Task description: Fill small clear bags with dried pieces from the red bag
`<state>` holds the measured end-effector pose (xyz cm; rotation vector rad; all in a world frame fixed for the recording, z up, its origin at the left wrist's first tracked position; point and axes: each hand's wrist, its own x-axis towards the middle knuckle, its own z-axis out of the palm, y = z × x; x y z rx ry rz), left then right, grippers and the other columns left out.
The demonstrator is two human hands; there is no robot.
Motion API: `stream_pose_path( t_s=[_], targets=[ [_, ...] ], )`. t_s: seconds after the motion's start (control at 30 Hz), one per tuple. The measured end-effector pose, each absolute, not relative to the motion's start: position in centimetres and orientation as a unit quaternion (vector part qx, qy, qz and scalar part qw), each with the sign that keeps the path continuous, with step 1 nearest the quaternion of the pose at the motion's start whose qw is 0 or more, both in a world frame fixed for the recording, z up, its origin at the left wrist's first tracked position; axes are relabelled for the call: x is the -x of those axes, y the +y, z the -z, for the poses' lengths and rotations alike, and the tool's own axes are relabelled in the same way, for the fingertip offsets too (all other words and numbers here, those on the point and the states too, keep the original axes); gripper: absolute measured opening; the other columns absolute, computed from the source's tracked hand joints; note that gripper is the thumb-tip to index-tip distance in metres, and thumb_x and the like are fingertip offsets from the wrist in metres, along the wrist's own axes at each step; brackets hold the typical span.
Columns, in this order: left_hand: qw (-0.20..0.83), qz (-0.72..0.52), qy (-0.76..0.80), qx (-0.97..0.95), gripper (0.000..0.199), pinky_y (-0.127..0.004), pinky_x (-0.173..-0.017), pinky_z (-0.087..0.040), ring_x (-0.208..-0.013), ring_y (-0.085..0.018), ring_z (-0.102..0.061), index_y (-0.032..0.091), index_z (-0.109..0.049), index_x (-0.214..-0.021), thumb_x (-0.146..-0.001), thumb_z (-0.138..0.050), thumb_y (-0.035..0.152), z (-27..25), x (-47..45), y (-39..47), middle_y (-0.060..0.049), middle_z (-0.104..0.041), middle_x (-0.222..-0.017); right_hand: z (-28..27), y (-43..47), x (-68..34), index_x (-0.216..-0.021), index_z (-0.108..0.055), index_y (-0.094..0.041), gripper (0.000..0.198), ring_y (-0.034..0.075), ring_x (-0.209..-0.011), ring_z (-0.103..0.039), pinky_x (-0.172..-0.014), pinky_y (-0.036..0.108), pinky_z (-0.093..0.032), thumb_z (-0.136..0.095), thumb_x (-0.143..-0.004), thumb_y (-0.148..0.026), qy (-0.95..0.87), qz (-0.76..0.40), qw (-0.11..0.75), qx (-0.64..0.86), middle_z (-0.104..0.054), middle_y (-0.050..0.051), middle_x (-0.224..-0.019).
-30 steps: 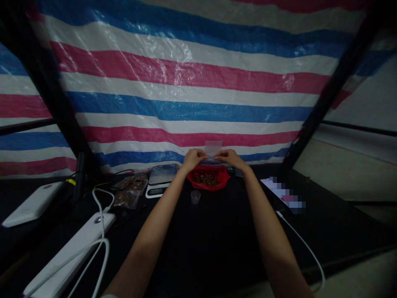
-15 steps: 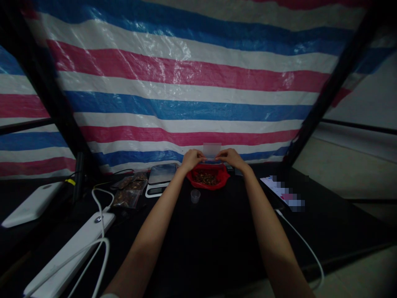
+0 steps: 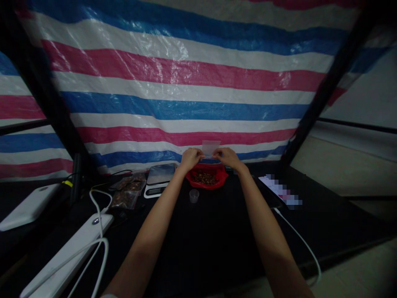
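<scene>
My left hand [image 3: 191, 158] and my right hand [image 3: 227, 157] are raised side by side at the far edge of the black table [image 3: 217, 240]. Together they pinch the lower edge of a small clear plastic bag [image 3: 211, 147], which stands upright between them. Directly beneath the hands sits a red bag [image 3: 206, 179] spread open, with brown pieces inside. A small clear cup [image 3: 194, 195] stands on the table just in front of the red bag.
A digital scale [image 3: 159, 178] sits left of the red bag, with filled clear packets [image 3: 127, 192] beside it. A white power strip [image 3: 66, 252] with cables lies at the near left. A phone [image 3: 281, 190] with a white cable lies at the right. A striped tarp [image 3: 186, 91] hangs behind.
The view has shifted slightly, so everything sits a little higher. Both hands keep their grip on the small clear bag above the red bag.
</scene>
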<state>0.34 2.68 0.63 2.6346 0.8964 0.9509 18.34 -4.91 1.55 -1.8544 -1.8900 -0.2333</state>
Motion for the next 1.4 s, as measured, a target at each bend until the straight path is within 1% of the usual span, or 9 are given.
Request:
stream_pose_path(
  t_s=[0.13, 0.37, 0.57, 0.7, 0.83, 0.97, 1.13, 1.27, 1.4],
  targets=[
    [0.128, -0.338, 0.271, -0.892, 0.017, -0.023, -0.067, -0.039, -0.072, -0.016, -0.058, 0.018, -0.067, -0.077, -0.077, -0.056, 0.031, -0.7, -0.1, 2.9, -0.003, -0.067, -0.074, -1.7, -5.2, -18.2, -0.086, -0.067, -0.021, 0.018, 0.02, -0.082, -0.059, -0.069, 0.028, -0.039, -0.057, -0.077, -0.032, -0.684, 0.102, 0.253, 0.677, -0.068, 0.004, -0.085],
    [0.159, -0.285, 0.254, -0.911, 0.019, -0.022, -0.063, -0.038, -0.069, -0.015, -0.058, 0.017, -0.067, -0.073, -0.076, -0.056, 0.032, -0.7, -0.2, 3.1, -0.003, -0.067, -0.073, -1.3, -4.7, -18.7, -0.084, -0.067, -0.019, 0.02, 0.017, -0.077, -0.06, -0.067, 0.025, -0.04, -0.059, -0.076, -0.034, -0.727, 0.021, 0.271, 0.631, -0.068, 0.004, -0.083],
    [0.119, -0.267, 0.284, -0.913, 0.017, -0.025, -0.07, -0.039, -0.077, -0.018, -0.057, 0.016, -0.065, -0.073, -0.076, -0.059, 0.031, 0.1, -0.5, 3.2, -0.006, -0.065, -0.077, -0.6, -4.1, -18.6, -0.082, -0.07, -0.017, 0.023, 0.019, -0.074, -0.06, -0.065, 0.026, -0.04, -0.061, -0.073, -0.037, -0.738, -0.005, 0.24, 0.631, -0.069, 0.006, -0.081],
    [0.074, -0.256, 0.293, -0.918, 0.019, -0.027, -0.075, -0.039, -0.087, -0.022, -0.056, 0.016, -0.063, -0.081, -0.077, -0.057, 0.033, 0.4, -0.5, 3.0, -0.009, -0.063, -0.084, -0.7, -4.2, -18.1, -0.079, -0.071, -0.018, 0.02, 0.017, -0.068, -0.06, -0.062, 0.025, -0.04, -0.061, -0.073, -0.034, -0.735, -0.008, 0.232, 0.638, -0.069, 0.005, -0.076],
    [0.047, -0.239, 0.287, -0.926, 0.021, -0.028, -0.077, -0.04, -0.09, -0.021, -0.055, 0.014, -0.06, -0.091, -0.082, -0.05, 0.03, 0.7, -0.6, 3.0, -0.01, -0.061, -0.091, -0.9, -4.3, -17.7, -0.079, -0.071, -0.018, 0.018, 0.016, -0.066, -0.059, -0.06, 0.024, -0.039, -0.062, -0.072, -0.032, -0.716, 0.008, 0.224, 0.661, -0.069, 0.006, -0.074],
    [0.058, -0.265, 0.29, -0.918, 0.02, -0.028, -0.078, -0.04, -0.091, -0.021, -0.055, 0.013, -0.058, -0.092, -0.083, -0.048, 0.028, 0.7, -0.7, 2.9, -0.01, -0.061, -0.092, -0.7, -4.1, -17.8, -0.081, -0.07, -0.016, 0.024, 0.018, -0.07, -0.059, -0.063, 0.025, -0.04, -0.062, -0.073, -0.037, -0.707, 0.036, 0.245, 0.662, -0.068, 0.007, -0.078],
    [0.096, -0.288, 0.281, -0.91, 0.022, -0.027, -0.077, -0.04, -0.087, -0.019, -0.055, 0.015, -0.059, -0.089, -0.08, -0.052, 0.033, 0.4, -0.8, 3.0, -0.007, -0.061, -0.089, -0.5, -3.9, -18.1, -0.084, -0.069, -0.016, 0.026, 0.018, -0.074, -0.06, -0.066, 0.026, -0.042, -0.057, -0.077, -0.038, -0.731, 0.006, 0.281, 0.622, -0.069, 0.007, -0.082],
    [0.073, -0.265, 0.297, -0.914, 0.026, -0.028, -0.075, -0.04, -0.085, -0.021, -0.056, 0.012, -0.059, -0.09, -0.081, -0.052, 0.036, 0.7, -0.9, 3.1, -0.01, -0.061, -0.089, -0.2, -3.7, -17.8, -0.081, -0.07, -0.017, 0.024, 0.019, -0.073, -0.06, -0.066, 0.027, -0.042, -0.06, -0.074, -0.038, -0.722, 0.016, 0.266, 0.639, -0.069, 0.007, -0.079],
    [0.043, -0.265, 0.279, -0.922, 0.029, -0.028, -0.078, -0.04, -0.092, -0.022, -0.056, 0.01, -0.057, -0.098, -0.081, -0.052, 0.033, 0.9, -0.8, 3.2, -0.013, -0.061, -0.097, -0.1, -3.6, -17.6, -0.081, -0.07, -0.016, 0.025, 0.02, -0.073, -0.061, -0.066, 0.027, -0.042, -0.06, -0.074, -0.037, -0.721, 0.016, 0.279, 0.634, -0.069, 0.008, -0.081]
  ],
)
